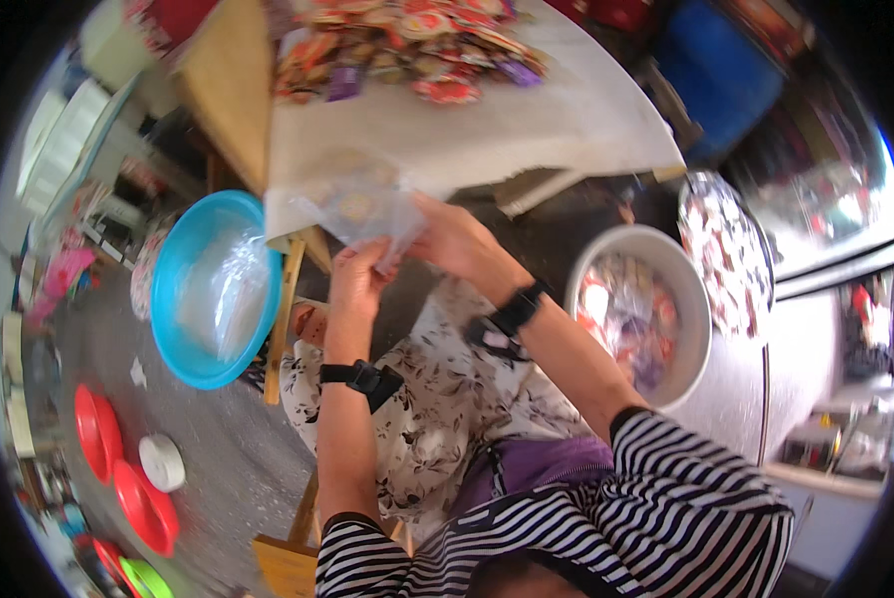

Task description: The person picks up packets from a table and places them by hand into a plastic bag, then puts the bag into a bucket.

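Note:
Both of my hands grip a clear plastic bag (365,209) near the table's front edge. My left hand (365,269) pinches its lower edge, while my right hand (447,235) holds its right side. Inside or behind the film, small round yellowish shapes show, too blurred to name. Beyond my hands, a heap of small packets (417,45) in red, brown and purple wrappers lies on the white-covered table (477,138). To the right of my right forearm stands a pale round tub (697,351) holding more wrapped packets.
At the left, a blue plastic basin (164,299) holds clear plastic bags (226,299). Red basins (144,508) and a white round object (161,462) are on the grey floor. A wooden stool (290,564) is by my left side. Right of the tub is a patterned round surface (723,254).

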The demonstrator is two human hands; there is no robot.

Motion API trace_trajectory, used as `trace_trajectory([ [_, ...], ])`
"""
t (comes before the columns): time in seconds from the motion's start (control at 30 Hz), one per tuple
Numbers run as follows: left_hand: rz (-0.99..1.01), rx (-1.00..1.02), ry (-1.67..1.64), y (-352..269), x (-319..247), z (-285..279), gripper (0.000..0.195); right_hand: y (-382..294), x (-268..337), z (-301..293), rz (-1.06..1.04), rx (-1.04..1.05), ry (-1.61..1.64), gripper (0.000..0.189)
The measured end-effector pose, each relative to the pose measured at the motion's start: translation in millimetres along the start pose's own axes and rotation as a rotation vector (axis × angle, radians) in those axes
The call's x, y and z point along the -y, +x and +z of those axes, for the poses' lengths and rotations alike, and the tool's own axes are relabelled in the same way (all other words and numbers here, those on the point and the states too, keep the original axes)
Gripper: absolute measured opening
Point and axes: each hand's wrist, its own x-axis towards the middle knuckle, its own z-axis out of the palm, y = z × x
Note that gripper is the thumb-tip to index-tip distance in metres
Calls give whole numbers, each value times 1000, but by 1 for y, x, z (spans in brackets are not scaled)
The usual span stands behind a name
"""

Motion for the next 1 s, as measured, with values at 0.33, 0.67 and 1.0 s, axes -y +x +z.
trace_trajectory([
  [0.33,-5,181,155,-7,-6,8,16,23,-7,-15,-46,20,467,29],
  [0.67,42,260,173,-3,-9,3,28,-108,71,-44,-159,-1,228,23],
  [1.0,-20,285,400,5,13,1,26,-323,107,-171,-369,-283,1,44],
])
